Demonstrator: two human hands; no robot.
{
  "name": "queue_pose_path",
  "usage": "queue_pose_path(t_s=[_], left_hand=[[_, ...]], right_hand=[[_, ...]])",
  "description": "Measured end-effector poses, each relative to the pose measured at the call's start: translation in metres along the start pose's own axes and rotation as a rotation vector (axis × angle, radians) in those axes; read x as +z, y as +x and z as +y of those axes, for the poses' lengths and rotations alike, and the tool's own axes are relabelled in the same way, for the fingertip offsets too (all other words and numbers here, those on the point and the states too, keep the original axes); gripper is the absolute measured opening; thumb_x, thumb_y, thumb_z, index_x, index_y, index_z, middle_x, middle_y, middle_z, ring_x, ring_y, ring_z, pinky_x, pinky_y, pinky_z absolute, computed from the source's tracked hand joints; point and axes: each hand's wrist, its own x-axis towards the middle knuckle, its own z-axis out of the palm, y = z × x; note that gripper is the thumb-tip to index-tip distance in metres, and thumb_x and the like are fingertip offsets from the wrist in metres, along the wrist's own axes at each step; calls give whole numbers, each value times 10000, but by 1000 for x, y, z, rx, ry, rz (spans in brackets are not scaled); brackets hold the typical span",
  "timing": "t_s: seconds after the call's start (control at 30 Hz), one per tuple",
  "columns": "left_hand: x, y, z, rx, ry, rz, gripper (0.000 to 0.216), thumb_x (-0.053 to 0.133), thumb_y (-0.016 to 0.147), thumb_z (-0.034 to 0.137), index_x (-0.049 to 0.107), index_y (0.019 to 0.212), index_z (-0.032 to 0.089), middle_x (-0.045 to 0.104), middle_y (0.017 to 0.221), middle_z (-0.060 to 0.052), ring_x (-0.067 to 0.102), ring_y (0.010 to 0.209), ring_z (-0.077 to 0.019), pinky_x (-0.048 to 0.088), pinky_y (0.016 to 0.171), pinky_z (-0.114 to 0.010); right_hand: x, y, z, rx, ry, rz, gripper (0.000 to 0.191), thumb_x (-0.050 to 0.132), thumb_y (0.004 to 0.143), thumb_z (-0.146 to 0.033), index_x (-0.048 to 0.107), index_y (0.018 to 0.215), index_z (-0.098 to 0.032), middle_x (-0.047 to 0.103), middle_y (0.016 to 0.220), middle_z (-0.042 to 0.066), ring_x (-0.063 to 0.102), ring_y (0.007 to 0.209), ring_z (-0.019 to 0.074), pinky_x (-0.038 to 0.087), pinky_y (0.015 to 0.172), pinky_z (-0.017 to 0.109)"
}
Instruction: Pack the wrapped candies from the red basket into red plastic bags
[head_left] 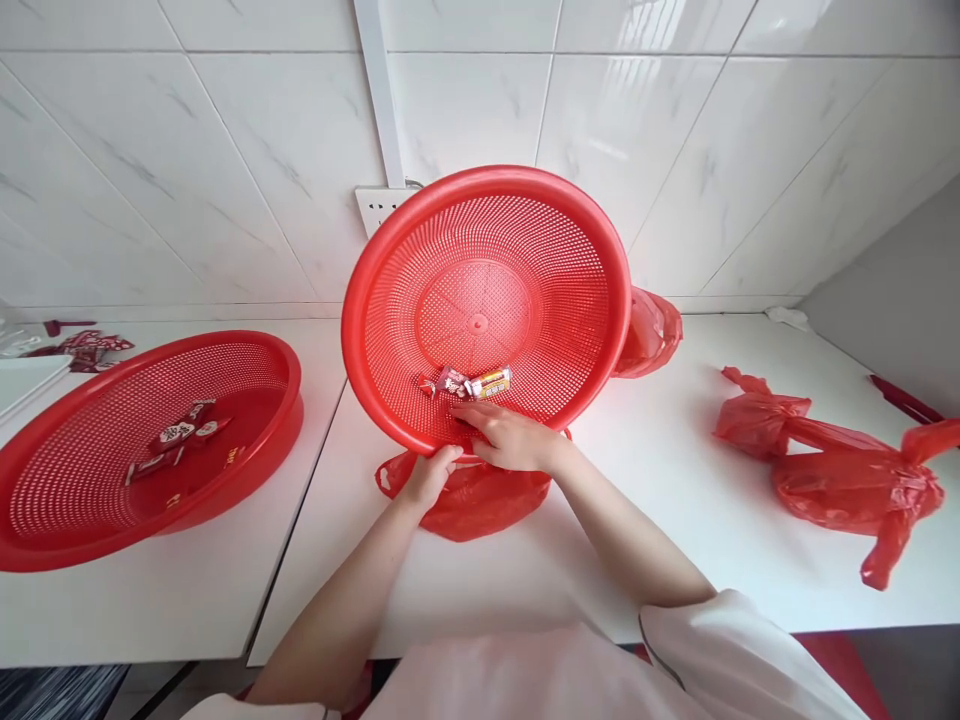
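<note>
A red perforated plastic basket (pixel 495 300) is tilted up toward me above the white table. My left hand (pixel 431 480) grips its near rim, thumb over the edge, fingers hidden below. My right hand (pixel 514 438) reaches over the same rim into the basket, fingers stretched out and slightly bent beside a few small wrapped sweets. Among these are a white-and-yellow packet (pixel 491 383) and a dark red and white wrapped sweet (pixel 453 381). Something dark shows partly under the right fingertips; I cannot make it out. Beneath the rim lies a red plastic bag (pixel 487 505), partly covered.
On the left stands a second red basket (pixel 289 385) with several wrapped sweets (pixel 180 432). Knotted red bags (pixel 847 490) lie at the right, and another red bag (pixel 652 335) sits behind the tilted basket. A wall socket (pixel 373 207) is on the tiled wall (pixel 465 110).
</note>
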Motion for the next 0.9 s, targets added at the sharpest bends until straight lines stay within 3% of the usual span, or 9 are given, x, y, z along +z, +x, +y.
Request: queue_pose_path(t_s=[0.13,0.27,0.37,0.43,0.53,0.67,0.77,0.9], left_hand=[[3,2,12,-29,-63,-57,228,591,757,248,697,955,211,731,932,-51,647,1032,-299,532,847,-416],[0,4,21,19,-115,4,299,584,752,244,686,1030,202,730,979,-53,634,1073,-296,516,887,-424],[-3,7,28,51,-130,38,341,583,745,253,676,1060,159,718,1053,-83,624,1093,-302,496,923,-442],[-6,9,32,83,-127,34,350,569,746,250,675,1059,134,703,1104,-106,618,1103,-307,488,936,-447],[-12,12,36,185,-118,60,393,559,744,214,652,1118,136,688,1143,-110,622,1101,-297,494,931,-444],[-15,13,40,277,-121,99,494,577,735,183,593,1229,177,678,1171,-93,622,1106,-283,498,934,-449],[-11,10,42,247,-111,75,429,575,738,202,636,1161,162,690,1141,-96,622,1105,-293,492,945,-457],[-1,3,38,129,-103,49,277,590,732,232,698,971,142,718,1048,-96,621,1102,-303,485,949,-457]], right_hand=[[-10,-3,3,36,103,8,378,474,883,-126,569,1240,-202,692,1072,78,658,933,190,506,831,324],[-21,-6,3,197,285,112,332,584,869,-250,555,1194,-189,715,883,42,671,744,167,519,701,288],[-27,-10,-2,249,508,4,316,627,845,-347,534,1105,-194,707,818,15,667,639,152,516,580,256],[-28,-12,-9,234,529,-111,231,610,855,-350,557,1023,-200,692,750,-8,651,574,139,505,541,247],[-24,-11,-18,146,333,-101,125,594,855,-234,621,976,-218,701,762,-7,658,634,141,510,635,266],[-14,-9,-21,20,172,-117,264,530,856,-111,677,1002,-275,720,993,5,669,868,165,503,756,287],[-15,-10,-20,-20,133,-107,242,518,887,-154,677,1030,-266,716,999,8,662,850,169,501,776,303],[-20,-8,-20,5,88,98,214,467,935,-208,653,1042,-213,699,978,43,647,853,173,506,787,313]])
